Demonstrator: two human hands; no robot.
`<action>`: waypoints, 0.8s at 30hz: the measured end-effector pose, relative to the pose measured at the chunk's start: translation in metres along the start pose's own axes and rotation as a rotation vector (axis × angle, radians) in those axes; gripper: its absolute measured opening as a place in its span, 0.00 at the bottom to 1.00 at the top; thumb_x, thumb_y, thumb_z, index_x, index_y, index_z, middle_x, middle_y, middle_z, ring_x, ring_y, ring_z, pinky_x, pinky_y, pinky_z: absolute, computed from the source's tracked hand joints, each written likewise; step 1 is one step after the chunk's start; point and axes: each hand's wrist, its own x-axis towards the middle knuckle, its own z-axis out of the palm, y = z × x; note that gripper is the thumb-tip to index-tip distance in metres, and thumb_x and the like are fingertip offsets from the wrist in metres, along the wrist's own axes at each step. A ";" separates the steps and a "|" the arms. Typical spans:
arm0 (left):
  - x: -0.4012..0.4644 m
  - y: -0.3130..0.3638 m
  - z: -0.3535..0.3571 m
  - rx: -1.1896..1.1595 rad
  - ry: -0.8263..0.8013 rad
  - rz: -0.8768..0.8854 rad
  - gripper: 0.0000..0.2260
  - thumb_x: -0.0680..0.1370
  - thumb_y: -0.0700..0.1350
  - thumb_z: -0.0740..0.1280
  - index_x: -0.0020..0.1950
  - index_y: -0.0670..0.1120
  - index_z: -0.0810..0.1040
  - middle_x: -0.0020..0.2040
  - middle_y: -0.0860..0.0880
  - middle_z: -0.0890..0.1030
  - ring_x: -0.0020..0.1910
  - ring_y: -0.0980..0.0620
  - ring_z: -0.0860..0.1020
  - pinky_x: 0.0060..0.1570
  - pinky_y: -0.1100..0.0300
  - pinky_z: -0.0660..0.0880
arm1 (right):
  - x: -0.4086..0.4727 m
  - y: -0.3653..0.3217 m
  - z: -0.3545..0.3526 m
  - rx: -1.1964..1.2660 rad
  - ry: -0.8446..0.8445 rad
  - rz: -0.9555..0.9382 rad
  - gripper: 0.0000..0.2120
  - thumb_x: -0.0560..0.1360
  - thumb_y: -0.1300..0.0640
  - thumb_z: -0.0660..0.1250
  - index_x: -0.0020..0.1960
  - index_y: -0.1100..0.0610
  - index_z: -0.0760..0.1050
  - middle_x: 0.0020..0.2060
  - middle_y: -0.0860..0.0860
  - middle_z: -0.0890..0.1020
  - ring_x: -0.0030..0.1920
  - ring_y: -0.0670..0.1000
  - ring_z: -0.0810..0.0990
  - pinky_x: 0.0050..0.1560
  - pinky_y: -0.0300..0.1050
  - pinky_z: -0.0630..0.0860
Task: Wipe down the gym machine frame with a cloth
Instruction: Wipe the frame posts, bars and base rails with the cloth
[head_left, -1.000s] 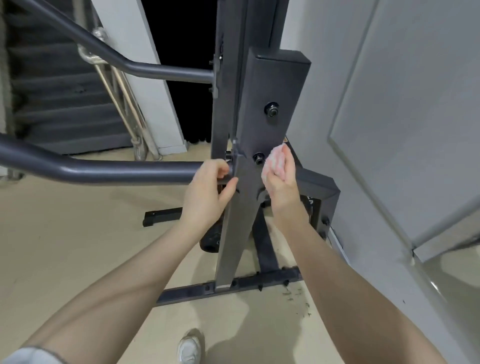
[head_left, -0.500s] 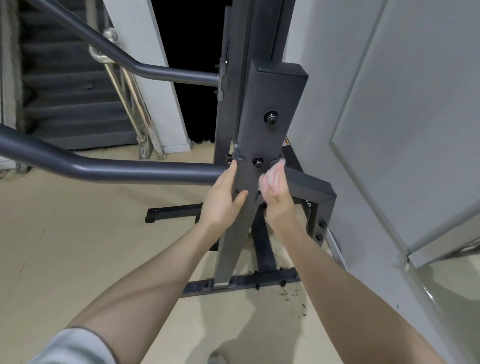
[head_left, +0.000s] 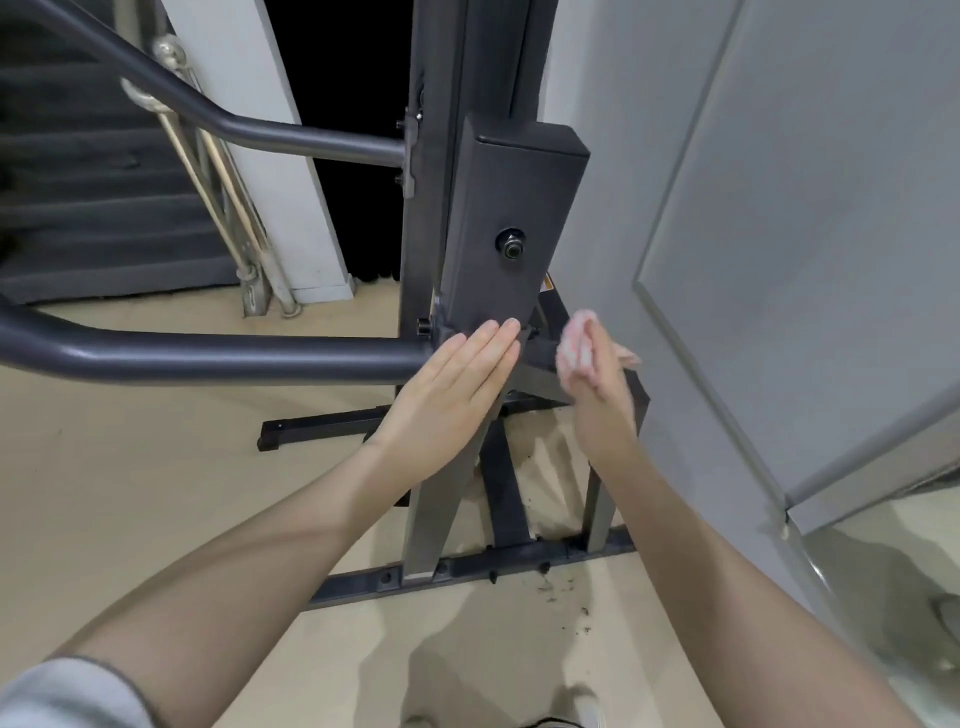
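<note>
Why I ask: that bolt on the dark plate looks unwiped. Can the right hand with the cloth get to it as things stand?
Probably yes. The bolt sits exposed on the plate's face, above and left of the right hand holding the cloth. The left hand lies lower on the frame, not across that path.

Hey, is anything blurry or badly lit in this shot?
Head view: the right hand and cloth are motion-blurred; the left hand and frame are sharp; the doorway behind is pure black; the bars bow from the wide lens.
</note>
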 end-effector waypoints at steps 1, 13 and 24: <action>-0.001 0.000 0.006 0.019 0.018 -0.026 0.34 0.78 0.42 0.61 0.76 0.35 0.44 0.76 0.40 0.47 0.74 0.42 0.52 0.73 0.49 0.43 | 0.005 0.002 0.008 0.018 0.013 -0.090 0.11 0.84 0.56 0.52 0.47 0.52 0.70 0.42 0.45 0.76 0.44 0.43 0.75 0.53 0.39 0.73; 0.017 0.057 0.037 0.098 0.055 -0.375 0.19 0.81 0.34 0.44 0.73 0.38 0.54 0.71 0.39 0.60 0.72 0.42 0.52 0.73 0.51 0.44 | 0.042 0.110 -0.013 -0.197 -0.534 -0.195 0.24 0.78 0.54 0.62 0.71 0.63 0.66 0.64 0.59 0.75 0.65 0.59 0.73 0.68 0.55 0.68; 0.023 0.063 0.034 0.194 0.074 -0.398 0.20 0.78 0.35 0.57 0.71 0.40 0.64 0.71 0.38 0.62 0.71 0.42 0.58 0.73 0.52 0.51 | 0.045 0.088 0.004 -0.156 -0.429 -0.400 0.33 0.74 0.62 0.69 0.74 0.65 0.59 0.72 0.59 0.66 0.73 0.56 0.64 0.74 0.45 0.54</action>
